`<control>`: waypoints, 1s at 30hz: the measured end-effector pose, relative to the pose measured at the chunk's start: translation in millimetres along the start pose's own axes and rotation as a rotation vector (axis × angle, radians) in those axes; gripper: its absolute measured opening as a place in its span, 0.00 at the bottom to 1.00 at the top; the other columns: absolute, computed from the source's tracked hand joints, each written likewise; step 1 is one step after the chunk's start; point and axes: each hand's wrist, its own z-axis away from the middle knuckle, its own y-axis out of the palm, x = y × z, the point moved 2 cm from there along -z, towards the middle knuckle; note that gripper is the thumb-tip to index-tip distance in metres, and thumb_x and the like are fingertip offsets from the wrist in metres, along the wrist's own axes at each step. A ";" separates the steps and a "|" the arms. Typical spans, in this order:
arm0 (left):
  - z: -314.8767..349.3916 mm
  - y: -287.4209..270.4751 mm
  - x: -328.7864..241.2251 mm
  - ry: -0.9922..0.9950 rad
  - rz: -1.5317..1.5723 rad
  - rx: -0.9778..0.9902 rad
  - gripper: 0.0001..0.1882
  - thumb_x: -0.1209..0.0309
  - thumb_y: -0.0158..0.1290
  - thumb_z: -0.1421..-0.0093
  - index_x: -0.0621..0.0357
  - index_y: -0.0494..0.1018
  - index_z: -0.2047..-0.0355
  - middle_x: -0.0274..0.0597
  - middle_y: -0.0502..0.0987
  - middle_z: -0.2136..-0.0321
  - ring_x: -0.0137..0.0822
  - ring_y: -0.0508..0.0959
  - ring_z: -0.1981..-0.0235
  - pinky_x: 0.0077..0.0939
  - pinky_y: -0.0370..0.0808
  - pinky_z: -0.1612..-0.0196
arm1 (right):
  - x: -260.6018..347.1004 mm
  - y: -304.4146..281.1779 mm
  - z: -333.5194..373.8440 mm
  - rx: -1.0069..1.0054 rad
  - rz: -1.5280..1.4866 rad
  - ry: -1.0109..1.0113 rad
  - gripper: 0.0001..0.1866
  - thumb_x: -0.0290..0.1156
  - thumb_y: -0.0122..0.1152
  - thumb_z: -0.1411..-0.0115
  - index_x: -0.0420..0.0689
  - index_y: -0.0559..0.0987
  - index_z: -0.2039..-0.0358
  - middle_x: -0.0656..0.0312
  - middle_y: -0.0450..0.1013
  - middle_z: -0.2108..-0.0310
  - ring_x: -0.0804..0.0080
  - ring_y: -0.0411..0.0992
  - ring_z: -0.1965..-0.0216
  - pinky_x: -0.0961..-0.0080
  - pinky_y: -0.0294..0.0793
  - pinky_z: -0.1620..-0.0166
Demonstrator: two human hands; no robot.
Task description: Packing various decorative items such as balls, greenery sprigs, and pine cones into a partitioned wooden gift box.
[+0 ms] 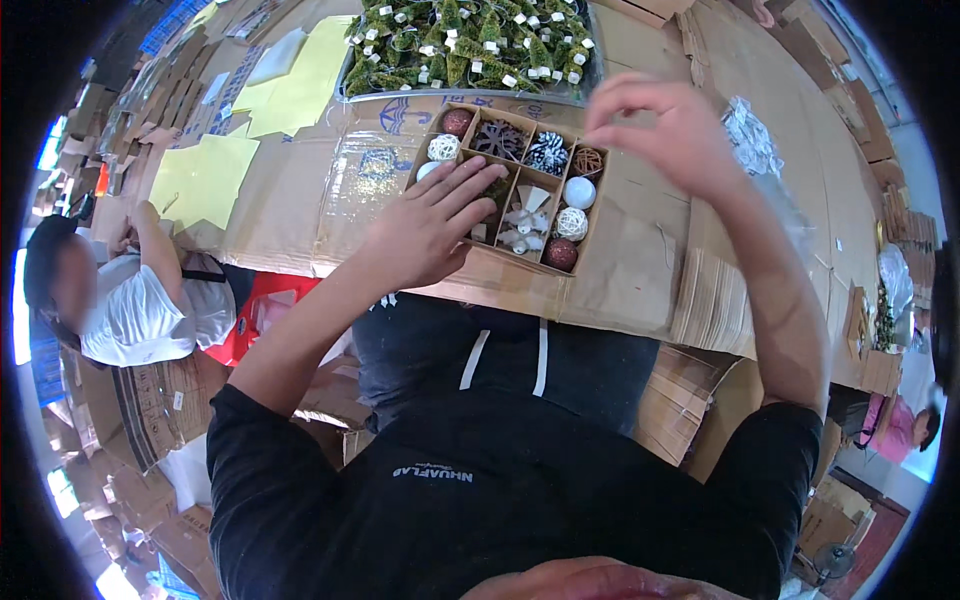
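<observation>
A divided cardboard box [497, 255] of ornaments lies in front of me. My left hand [425, 225] rests across its left side, fingers stretched out and apart, partly hiding a middle compartment with something dark green. My right hand [660, 130] is raised over the box's far right corner. Its thumb and fingers curl together in a pinch; what they hold, if anything, does not show. The box holds a dark snowflake-like ornament [499, 140], a white-tipped pine cone [547, 153], a brown twig ball [587, 161], pale cut-out ornaments [525, 225], and white and dark red balls [559, 254] along the sides.
Beyond the box stands a tray [465, 97] of small green trees with white bases. Yellow paper sheets [205, 185] lie to the left, crumpled clear plastic [752, 140] to the right. A person [150, 300] sits at the left; another [890, 425] is far right.
</observation>
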 end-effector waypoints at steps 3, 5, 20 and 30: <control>0.4 -0.4 -1.3 0.005 -0.035 -0.036 0.26 0.70 0.59 0.51 0.56 0.69 0.50 0.48 0.62 0.34 0.45 0.59 0.31 0.45 0.56 0.30 | 27.5 37.0 -2.3 0.017 0.002 -0.385 0.07 0.34 0.72 0.49 0.48 0.85 0.71 0.66 0.77 0.69 0.65 0.71 0.58 0.71 0.72 0.53; -1.2 1.4 -2.9 -0.004 -0.037 -0.044 0.27 0.69 0.58 0.51 0.57 0.69 0.49 0.48 0.63 0.35 0.45 0.60 0.31 0.45 0.56 0.30 | 26.1 56.6 -2.6 0.001 0.000 -0.501 0.07 0.31 0.73 0.51 0.47 0.85 0.69 0.67 0.76 0.69 0.67 0.71 0.60 0.73 0.73 0.58; -0.2 1.9 -1.3 -0.046 -0.025 0.005 0.29 0.67 0.56 0.50 0.56 0.67 0.45 0.47 0.64 0.36 0.46 0.59 0.31 0.47 0.53 0.29 | 12.8 93.7 -0.9 0.148 0.308 -0.604 0.09 0.22 0.63 0.53 0.45 0.76 0.69 0.63 0.73 0.64 0.62 0.70 0.57 0.68 0.74 0.53; -3.5 1.0 -1.6 -0.043 -0.065 -0.019 0.28 0.66 0.58 0.51 0.58 0.69 0.48 0.48 0.64 0.35 0.45 0.60 0.31 0.45 0.55 0.30 | 0.2 107.9 11.4 0.199 0.204 -0.589 0.08 0.28 0.67 0.52 0.45 0.77 0.71 0.61 0.71 0.68 0.61 0.69 0.60 0.66 0.73 0.55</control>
